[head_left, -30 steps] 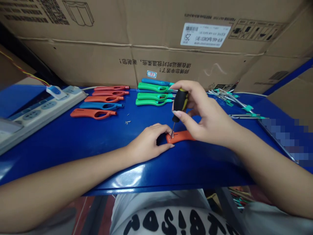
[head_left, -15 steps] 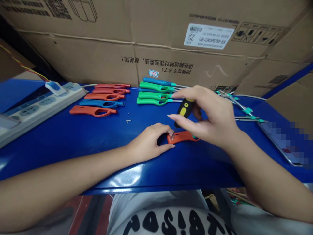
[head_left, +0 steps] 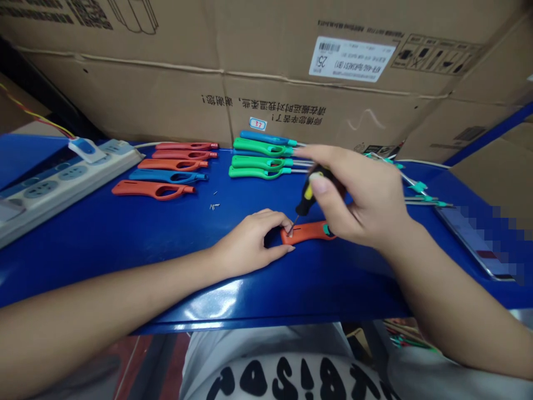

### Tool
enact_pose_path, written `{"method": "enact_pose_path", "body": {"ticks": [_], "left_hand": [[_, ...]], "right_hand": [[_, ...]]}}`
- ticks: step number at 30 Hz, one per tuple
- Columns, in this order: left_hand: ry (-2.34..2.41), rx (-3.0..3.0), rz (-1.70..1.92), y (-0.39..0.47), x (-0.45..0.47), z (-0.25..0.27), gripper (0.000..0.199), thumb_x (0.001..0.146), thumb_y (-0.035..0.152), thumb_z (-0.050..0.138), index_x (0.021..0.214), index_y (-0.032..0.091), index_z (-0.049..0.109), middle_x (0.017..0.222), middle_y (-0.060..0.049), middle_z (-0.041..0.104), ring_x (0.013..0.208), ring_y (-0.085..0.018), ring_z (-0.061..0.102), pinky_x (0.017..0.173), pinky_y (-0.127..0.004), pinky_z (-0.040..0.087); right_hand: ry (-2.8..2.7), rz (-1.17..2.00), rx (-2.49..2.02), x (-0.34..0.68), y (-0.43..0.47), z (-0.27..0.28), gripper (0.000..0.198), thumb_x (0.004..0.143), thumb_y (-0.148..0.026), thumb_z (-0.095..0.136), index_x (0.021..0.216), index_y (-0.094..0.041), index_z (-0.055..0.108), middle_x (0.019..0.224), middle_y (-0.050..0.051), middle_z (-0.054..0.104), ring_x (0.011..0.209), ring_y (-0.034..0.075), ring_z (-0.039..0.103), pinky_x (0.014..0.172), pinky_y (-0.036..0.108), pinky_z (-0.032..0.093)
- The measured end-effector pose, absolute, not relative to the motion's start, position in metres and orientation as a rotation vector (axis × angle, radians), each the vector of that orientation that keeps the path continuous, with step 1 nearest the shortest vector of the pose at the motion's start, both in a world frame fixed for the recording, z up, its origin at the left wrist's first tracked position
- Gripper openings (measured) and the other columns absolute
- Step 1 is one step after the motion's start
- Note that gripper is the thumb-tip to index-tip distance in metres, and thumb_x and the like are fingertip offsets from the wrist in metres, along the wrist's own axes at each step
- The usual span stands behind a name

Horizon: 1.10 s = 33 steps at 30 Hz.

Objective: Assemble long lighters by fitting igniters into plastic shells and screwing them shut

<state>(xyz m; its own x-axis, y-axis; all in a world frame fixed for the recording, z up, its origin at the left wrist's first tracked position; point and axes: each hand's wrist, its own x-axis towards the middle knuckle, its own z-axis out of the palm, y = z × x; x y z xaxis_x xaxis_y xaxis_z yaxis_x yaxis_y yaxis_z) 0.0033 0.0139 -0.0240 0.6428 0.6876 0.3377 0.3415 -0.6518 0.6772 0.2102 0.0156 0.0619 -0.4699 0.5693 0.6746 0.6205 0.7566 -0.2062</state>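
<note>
An orange lighter handle [head_left: 306,233] lies flat on the blue table, a green trigger showing near its right end. My left hand [head_left: 254,241] grips its left end between thumb and fingers. Held in my right hand [head_left: 353,194] is a black and yellow screwdriver [head_left: 307,203], tilted, its tip down at the handle's left end by my left fingertips. The screw under the tip is too small to make out. My right hand covers the lighter's right part. Several small screws [head_left: 214,206] lie on the table to the left.
Orange, red and blue lighter handles [head_left: 154,189] lie in a row at the left, beside a white power strip [head_left: 70,183]. Green and blue lighters [head_left: 260,162] with metal rods lie at the back. A phone [head_left: 474,241] is at the right, and a cardboard box [head_left: 166,94] stands behind.
My right hand's fingers have turned on the screwdriver, the thumb now over its handle. The tip stays at the lighter handle's left end. The view has shifted slightly.
</note>
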Motion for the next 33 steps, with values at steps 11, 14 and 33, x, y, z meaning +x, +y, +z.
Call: {"method": "enact_pose_path", "body": {"ticks": [11,14,33], "left_hand": [[0.788,2.309,0.789,0.014,0.004,-0.023,0.021,0.084,0.02,0.077,0.099,0.02,0.062,0.102,-0.001,0.071,0.097,-0.02,0.066,0.09,-0.034,0.05],[0.788,2.311,0.779,0.014,0.004,-0.022,0.021,0.085,0.02,0.076,0.1,0.02,0.062,0.102,-0.002,0.071,0.098,-0.02,0.065,0.09,-0.034,0.051],[0.775,2.337,0.798,0.014,0.004,-0.023,0.022,0.084,0.018,0.077,0.1,0.019,0.062,0.099,-0.001,0.07,0.095,-0.019,0.065,0.088,-0.032,0.05]], "right_hand": [[-2.237,-0.156,-0.961,0.211,0.014,0.062,0.04,0.102,-0.048,0.052,0.13,-0.023,0.064,0.115,0.007,0.075,0.092,0.022,0.074,0.078,0.034,0.06],[-2.316,0.163,-0.923,0.213,0.014,0.064,0.042,0.108,-0.036,0.038,0.149,-0.026,0.045,0.124,0.004,0.072,0.085,0.016,0.073,0.07,0.029,0.06],[-2.16,-0.157,-0.938,0.204,0.014,0.054,0.035,0.099,-0.046,0.059,0.124,-0.023,0.065,0.114,0.007,0.075,0.097,0.023,0.073,0.084,0.034,0.06]]}}
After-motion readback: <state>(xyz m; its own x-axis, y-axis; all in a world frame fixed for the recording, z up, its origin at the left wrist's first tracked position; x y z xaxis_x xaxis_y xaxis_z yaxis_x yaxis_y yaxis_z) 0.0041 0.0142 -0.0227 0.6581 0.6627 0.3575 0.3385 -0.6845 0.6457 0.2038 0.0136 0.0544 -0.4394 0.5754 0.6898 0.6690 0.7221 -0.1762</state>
